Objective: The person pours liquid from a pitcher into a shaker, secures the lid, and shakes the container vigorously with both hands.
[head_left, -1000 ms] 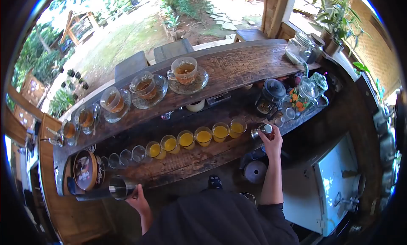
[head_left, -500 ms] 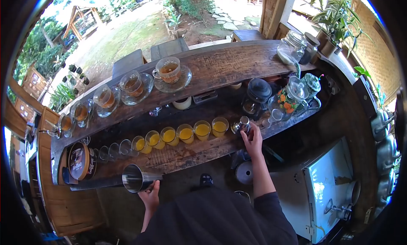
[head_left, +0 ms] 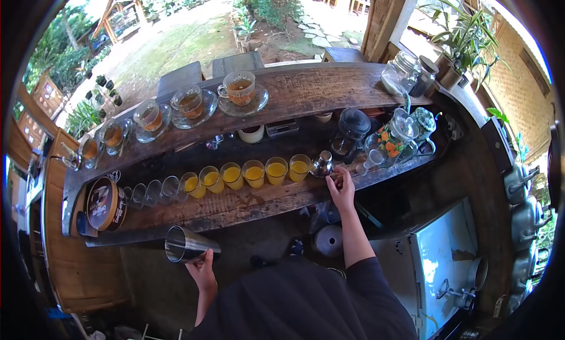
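My left hand (head_left: 202,272) is wrapped round a metal shaker cup (head_left: 183,246), tilted with its mouth facing left, in front of the counter. At the counter's right part, my right hand (head_left: 342,187) is beside a small metal jigger (head_left: 322,164); its fingers are bent and apart, and the jigger stands on the wood. A row of several glasses of yellow drink (head_left: 253,173) runs left from the jigger. Farther left are several empty glasses (head_left: 170,187).
Several glass cups of tea on saucers (head_left: 240,93) line the upper shelf. A French press (head_left: 352,131), a flowered glass pitcher (head_left: 392,141) and jars (head_left: 401,72) stand at the right. A round sign (head_left: 103,203) is at the left end.
My right hand has let go of the jigger, which now stands beside the last yellow glass. My left hand still holds the shaker cup. The view has shifted slightly.
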A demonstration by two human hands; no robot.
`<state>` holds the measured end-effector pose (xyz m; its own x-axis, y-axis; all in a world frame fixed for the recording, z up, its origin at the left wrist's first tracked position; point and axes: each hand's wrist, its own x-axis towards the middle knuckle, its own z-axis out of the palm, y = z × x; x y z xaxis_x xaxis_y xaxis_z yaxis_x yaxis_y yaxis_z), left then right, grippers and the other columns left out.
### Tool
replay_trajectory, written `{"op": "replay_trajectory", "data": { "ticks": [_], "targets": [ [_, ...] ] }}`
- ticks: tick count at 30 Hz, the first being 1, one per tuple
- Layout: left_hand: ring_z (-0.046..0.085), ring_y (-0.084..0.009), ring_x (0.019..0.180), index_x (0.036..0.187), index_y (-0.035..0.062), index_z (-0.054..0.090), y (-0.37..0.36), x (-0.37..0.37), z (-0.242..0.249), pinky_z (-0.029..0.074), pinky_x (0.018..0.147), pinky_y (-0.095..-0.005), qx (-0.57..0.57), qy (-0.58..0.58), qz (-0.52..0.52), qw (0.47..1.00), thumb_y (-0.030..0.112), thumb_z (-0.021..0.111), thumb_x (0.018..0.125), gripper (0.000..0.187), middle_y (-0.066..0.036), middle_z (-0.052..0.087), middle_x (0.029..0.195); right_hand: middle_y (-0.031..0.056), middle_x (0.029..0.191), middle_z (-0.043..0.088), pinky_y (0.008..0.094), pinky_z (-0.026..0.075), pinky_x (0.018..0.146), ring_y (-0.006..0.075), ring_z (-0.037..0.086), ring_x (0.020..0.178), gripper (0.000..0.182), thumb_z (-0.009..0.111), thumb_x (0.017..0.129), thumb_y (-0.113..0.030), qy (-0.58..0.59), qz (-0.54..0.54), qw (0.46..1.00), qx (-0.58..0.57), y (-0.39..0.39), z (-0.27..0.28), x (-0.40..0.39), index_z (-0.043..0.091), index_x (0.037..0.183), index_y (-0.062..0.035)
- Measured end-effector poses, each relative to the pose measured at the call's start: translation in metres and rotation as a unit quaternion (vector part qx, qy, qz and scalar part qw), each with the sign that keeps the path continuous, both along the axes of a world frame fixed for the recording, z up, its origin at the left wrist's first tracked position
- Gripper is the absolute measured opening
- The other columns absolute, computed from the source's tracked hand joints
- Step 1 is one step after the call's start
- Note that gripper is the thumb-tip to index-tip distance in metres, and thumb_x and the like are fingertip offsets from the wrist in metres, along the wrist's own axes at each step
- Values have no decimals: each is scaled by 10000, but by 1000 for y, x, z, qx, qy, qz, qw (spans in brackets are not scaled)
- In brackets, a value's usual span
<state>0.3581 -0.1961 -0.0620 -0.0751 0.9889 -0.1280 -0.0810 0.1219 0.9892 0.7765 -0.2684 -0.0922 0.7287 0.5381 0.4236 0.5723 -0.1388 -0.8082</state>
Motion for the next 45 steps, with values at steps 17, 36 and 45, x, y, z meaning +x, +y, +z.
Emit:
{"op": "replay_trajectory", "data": {
  "ticks": [17,36,45],
  "targets": [
    [605,-98,770,923,5,611,-42,219,26,490,702,-248,124,-21,-191,974,55,752,712,259,-27,625,878,105,1233,428,304,339,945,157,429,1124,291,474,909,-69,65,-13,974,216,-95,50,119,440,1192,-12],
    [551,-216,1077,1218,27,427,-27,351,1,420,931,-352,301,31,-360,883,109,812,614,722,-100,554,1148,197,1409,258,378,156,1085,286,224,1328,551,272,985,-352,93,-50,984,144,-72,39,164,228,1383,26],
    [524,-232,1107,1251,22,395,-25,361,-20,404,948,-357,287,13,-384,877,144,819,612,777,-118,523,1173,231,1347,308,403,221,1050,310,311,1261,583,294,976,-383,161,-59,967,190,-56,45,178,240,1344,66]
  ]
}}
